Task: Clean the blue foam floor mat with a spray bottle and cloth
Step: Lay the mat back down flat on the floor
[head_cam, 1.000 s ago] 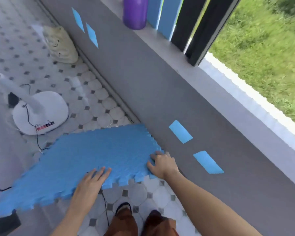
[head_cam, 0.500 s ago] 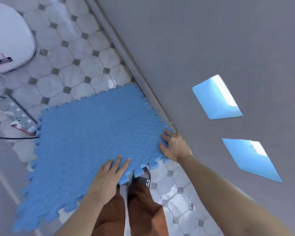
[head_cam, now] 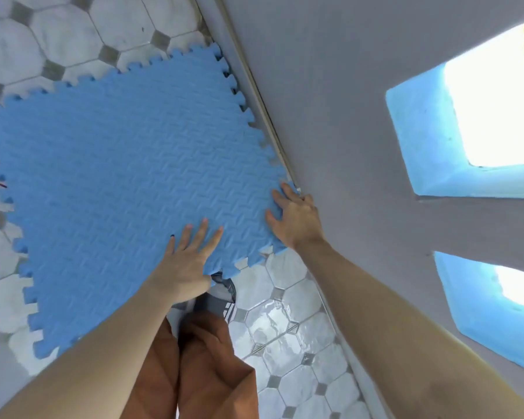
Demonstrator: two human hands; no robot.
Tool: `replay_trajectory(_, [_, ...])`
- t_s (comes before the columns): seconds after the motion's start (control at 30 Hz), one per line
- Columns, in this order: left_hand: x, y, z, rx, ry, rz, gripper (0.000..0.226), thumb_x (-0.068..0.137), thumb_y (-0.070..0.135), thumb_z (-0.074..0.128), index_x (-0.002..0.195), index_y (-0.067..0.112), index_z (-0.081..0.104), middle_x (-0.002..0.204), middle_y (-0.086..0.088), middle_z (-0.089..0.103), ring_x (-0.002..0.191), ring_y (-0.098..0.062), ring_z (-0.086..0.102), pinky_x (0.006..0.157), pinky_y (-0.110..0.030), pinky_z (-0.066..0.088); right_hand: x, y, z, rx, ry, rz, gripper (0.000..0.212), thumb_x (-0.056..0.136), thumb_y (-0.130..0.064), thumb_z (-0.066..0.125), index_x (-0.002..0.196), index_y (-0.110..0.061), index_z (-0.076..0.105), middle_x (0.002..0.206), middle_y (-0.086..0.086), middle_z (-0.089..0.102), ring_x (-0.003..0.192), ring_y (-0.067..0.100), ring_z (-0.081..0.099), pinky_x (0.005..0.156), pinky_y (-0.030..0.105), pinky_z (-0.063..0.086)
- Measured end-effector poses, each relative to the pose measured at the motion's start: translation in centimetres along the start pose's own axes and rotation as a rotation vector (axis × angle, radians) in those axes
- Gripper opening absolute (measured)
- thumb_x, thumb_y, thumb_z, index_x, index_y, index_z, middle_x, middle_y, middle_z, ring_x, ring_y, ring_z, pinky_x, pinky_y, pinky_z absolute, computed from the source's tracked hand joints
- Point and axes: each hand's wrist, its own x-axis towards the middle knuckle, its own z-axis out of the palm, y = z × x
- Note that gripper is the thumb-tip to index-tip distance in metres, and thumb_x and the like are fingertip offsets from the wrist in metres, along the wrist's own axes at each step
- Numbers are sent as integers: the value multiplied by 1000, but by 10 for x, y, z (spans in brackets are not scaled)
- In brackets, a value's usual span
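Observation:
The blue foam mat (head_cam: 118, 176), with a ridged top and jigsaw edges, lies low over the tiled floor, its right corner against the grey wall. My left hand (head_cam: 188, 261) holds its near edge, fingers spread on top and thumb tucked under. My right hand (head_cam: 297, 219) grips the corner beside the wall, fingers on the top face. Neither a spray bottle nor a cloth is in view.
The grey wall (head_cam: 345, 116) runs along the right, with two blue-lined openings (head_cam: 430, 140) in it. White octagonal floor tiles (head_cam: 285, 328) look wet near my feet. My legs in brown trousers (head_cam: 206, 358) and a shoe (head_cam: 224, 288) are just under the mat's near edge.
The view has tilted down and come closer to the mat. The mat has shifted toward the wall with both hands still on it. The white fan base has left the view.

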Motion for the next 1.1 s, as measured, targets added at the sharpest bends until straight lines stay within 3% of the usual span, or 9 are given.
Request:
replay_trajectory(0.1, [51, -3, 12, -18, 126, -21, 78, 93, 53, 33, 148, 34, -20, 156, 2, -30, 146, -30, -17, 117, -57, 2, 20, 2, 35, 8, -22, -22, 64, 95, -50, 46, 152, -27, 29, 163, -9, 13, 135, 34, 31, 111, 45, 30])
replay_trajectory(0.23, [124, -14, 31, 4, 226, -109, 93, 83, 74, 36, 149, 34, -17, 158, -1, -26, 145, -34, -16, 110, -67, 7, 52, 15, 91, -18, -11, -54, 73, 93, -57, 46, 154, -28, 19, 164, -9, 5, 136, 32, 27, 109, 48, 32])
replay_trajectory(0.43, [192, -38, 63, 22, 225, -162, 112, 71, 78, 52, 147, 38, -20, 156, -2, -30, 144, -37, -19, 103, -76, 11, 94, 41, 151, -10, -24, -95, 96, 84, -67, 53, 156, -29, 1, 163, -10, -11, 140, 30, 23, 111, 51, 33])
replay_trajectory(0.67, [211, -44, 92, 150, 306, -179, 115, 70, 75, 56, 148, 37, -19, 156, -7, -28, 143, -41, -18, 99, -78, 12, 116, 37, 194, -5, -70, -19, 112, 80, -66, 60, 154, -25, -14, 163, -3, -18, 149, 35, 0, 117, 55, 23])
replay_trajectory(0.87, [177, -46, 67, 164, 339, -131, 116, 70, 74, 58, 148, 36, -19, 158, -4, -24, 145, -39, -14, 100, -78, 12, 88, 25, 160, -57, -62, 42, 108, 85, -64, 56, 152, -25, -17, 163, -3, -18, 149, 35, -12, 118, 57, 13])
replay_trajectory(1.1, [52, -4, -27, 256, 333, -111, 115, 73, 77, 51, 145, 34, -27, 156, -5, -29, 144, -39, -16, 102, -76, 16, -20, -1, 35, 16, -61, 60, 102, 88, -61, 53, 152, -26, -18, 163, -3, -15, 150, 32, -11, 119, 55, 12])
